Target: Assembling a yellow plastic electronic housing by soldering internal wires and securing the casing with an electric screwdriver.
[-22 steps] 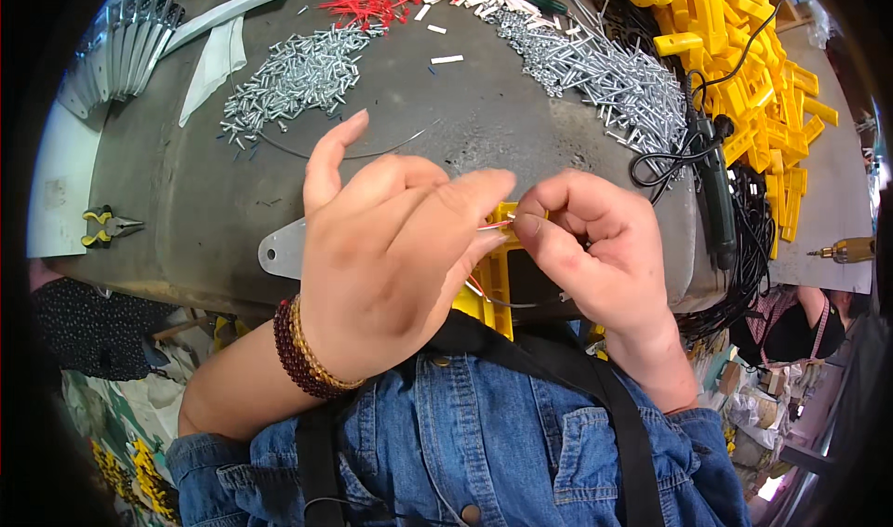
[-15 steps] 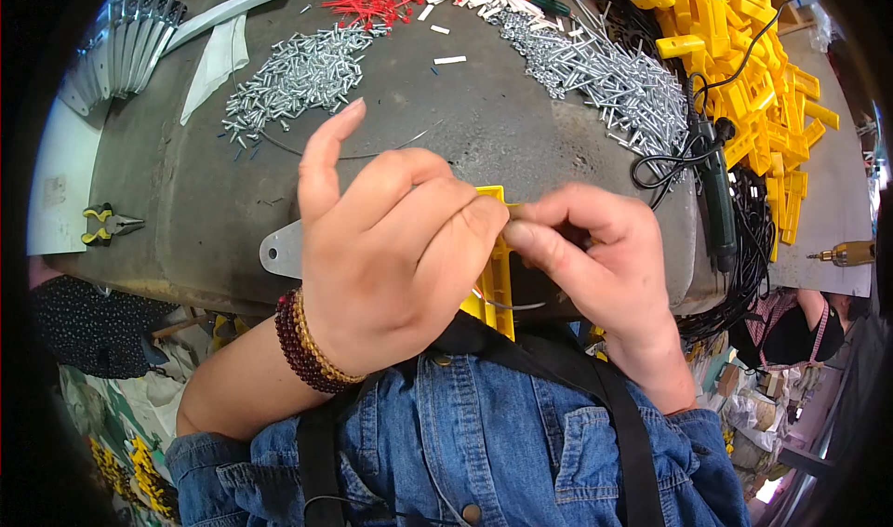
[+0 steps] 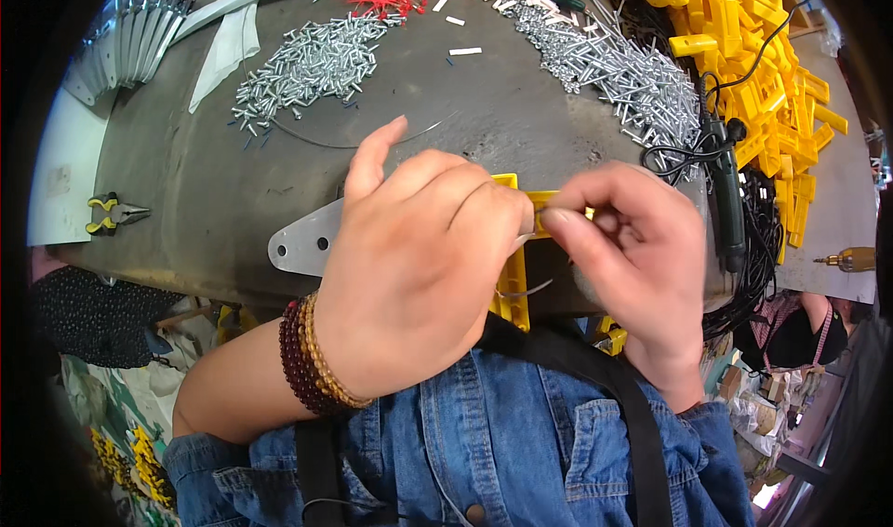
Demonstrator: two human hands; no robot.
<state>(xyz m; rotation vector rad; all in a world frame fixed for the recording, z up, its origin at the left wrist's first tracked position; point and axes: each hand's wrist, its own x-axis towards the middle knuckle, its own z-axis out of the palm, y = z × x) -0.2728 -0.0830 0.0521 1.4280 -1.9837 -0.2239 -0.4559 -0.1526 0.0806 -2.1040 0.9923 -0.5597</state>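
Daylight was bright and even, with soft shadows under the hands. The grey tabletop (image 3: 233,183) showed a dull sheen. Focus was sharp at centre; the fisheye bent edges and left black corners.

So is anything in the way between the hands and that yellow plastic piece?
No. The left hand and the right hand both already grip the yellow plastic piece, so nothing visible stands between them.

A small assembly workshop. Grey metal workbench (image 3: 233,183) heaped with loose steel pins (image 3: 312,62), stacked yellow plastic parts (image 3: 753,53), yellow-handled pliers (image 3: 110,214) and a corded power tool (image 3: 726,192).
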